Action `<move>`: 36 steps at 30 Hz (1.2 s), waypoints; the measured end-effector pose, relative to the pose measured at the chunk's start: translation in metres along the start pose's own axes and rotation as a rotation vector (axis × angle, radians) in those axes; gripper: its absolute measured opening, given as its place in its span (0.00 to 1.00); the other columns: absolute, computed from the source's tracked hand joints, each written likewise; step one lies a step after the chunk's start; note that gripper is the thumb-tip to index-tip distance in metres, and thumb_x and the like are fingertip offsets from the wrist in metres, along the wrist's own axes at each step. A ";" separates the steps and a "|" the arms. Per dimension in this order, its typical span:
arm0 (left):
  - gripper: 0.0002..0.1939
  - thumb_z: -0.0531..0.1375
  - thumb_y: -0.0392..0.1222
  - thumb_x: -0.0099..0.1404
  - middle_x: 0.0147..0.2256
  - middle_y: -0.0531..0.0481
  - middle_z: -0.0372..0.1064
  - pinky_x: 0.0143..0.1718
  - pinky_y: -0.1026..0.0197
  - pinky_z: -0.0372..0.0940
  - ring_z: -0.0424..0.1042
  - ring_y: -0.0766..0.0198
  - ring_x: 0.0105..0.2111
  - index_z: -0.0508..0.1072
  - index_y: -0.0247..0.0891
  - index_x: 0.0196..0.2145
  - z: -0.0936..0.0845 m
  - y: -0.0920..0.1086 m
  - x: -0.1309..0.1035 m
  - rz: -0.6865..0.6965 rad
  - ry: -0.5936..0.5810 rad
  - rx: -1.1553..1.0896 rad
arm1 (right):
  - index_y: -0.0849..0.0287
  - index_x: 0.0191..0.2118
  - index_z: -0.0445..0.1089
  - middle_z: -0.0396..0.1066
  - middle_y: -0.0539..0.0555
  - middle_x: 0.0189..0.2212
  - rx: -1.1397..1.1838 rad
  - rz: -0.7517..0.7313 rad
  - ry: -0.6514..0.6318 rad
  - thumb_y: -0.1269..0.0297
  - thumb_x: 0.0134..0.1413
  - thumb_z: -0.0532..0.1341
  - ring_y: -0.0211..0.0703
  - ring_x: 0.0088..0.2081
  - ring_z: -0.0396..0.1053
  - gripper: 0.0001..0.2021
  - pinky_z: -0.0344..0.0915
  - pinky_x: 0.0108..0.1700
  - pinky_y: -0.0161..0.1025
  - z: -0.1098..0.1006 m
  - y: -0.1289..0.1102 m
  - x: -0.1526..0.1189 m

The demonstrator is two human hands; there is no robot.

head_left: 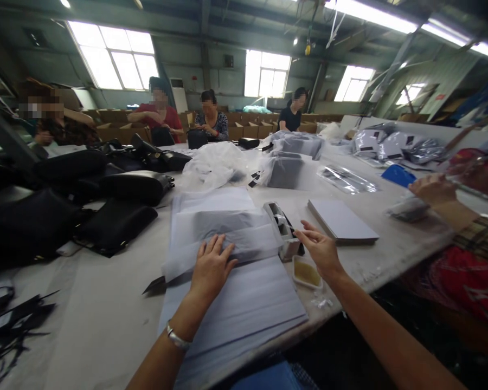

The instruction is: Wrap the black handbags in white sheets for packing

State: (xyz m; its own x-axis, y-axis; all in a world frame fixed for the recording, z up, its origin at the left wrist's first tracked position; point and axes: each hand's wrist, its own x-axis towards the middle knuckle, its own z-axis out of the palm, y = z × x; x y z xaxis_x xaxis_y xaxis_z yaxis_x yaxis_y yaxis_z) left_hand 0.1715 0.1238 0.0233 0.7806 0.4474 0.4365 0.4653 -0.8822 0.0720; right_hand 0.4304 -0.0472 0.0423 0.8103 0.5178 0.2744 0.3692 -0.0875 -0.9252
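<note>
1. The surface point(106, 309) is under it all.
2. The paper point(244, 309) lies on it in a pile.
3. The pack point(248, 221) sits on the paper, its long side going left to right.
4. The left hand point(213, 265) lies flat on the pack, fingers spread, its grip loose.
5. The right hand point(319, 246) is at the tape holder point(277, 216); I can't tell if its grip has anything.
6. The tape holder is just right of the pack, long way pointing forward, nearer the right hand.

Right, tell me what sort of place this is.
Probably a factory packing area: black bags heaped on a table, what looks like a tape dispenser, and rows of cardboard boxes beyond.
</note>
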 end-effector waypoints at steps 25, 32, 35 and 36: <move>0.21 0.61 0.46 0.66 0.63 0.40 0.60 0.62 0.39 0.55 0.58 0.45 0.63 0.71 0.43 0.57 0.004 -0.005 -0.004 -0.036 -0.016 -0.102 | 0.55 0.42 0.77 0.78 0.55 0.38 -0.835 -0.558 -0.396 0.64 0.63 0.57 0.46 0.38 0.74 0.11 0.67 0.40 0.39 -0.070 -0.015 -0.009; 0.21 0.61 0.44 0.66 0.64 0.42 0.59 0.63 0.41 0.54 0.56 0.47 0.64 0.71 0.44 0.57 0.001 -0.005 -0.004 -0.066 -0.030 -0.129 | 0.54 0.43 0.75 0.77 0.53 0.36 -0.790 -1.008 -0.758 0.66 0.68 0.54 0.40 0.37 0.73 0.11 0.65 0.38 0.34 -0.011 -0.061 0.019; 0.21 0.61 0.44 0.66 0.64 0.44 0.59 0.64 0.41 0.53 0.56 0.49 0.64 0.70 0.46 0.57 0.002 -0.005 -0.005 -0.081 -0.032 -0.150 | 0.55 0.39 0.75 0.75 0.53 0.32 -0.748 -1.042 -0.896 0.60 0.67 0.55 0.40 0.34 0.72 0.12 0.62 0.36 0.34 0.039 -0.072 0.038; 0.21 0.61 0.44 0.66 0.64 0.44 0.59 0.64 0.41 0.53 0.56 0.49 0.65 0.70 0.46 0.57 0.002 -0.005 -0.005 -0.084 -0.032 -0.154 | 0.55 0.37 0.75 0.75 0.52 0.30 -0.750 -1.043 -0.927 0.59 0.67 0.56 0.40 0.33 0.71 0.12 0.61 0.35 0.34 0.055 -0.073 0.045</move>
State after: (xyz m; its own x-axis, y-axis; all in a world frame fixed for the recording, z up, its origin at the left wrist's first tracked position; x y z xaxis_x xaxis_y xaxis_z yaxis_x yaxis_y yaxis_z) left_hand 0.1664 0.1269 0.0188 0.7558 0.5226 0.3946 0.4620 -0.8526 0.2442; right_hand 0.4147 0.0290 0.1077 -0.3759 0.9105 0.1720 0.9220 0.3861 -0.0290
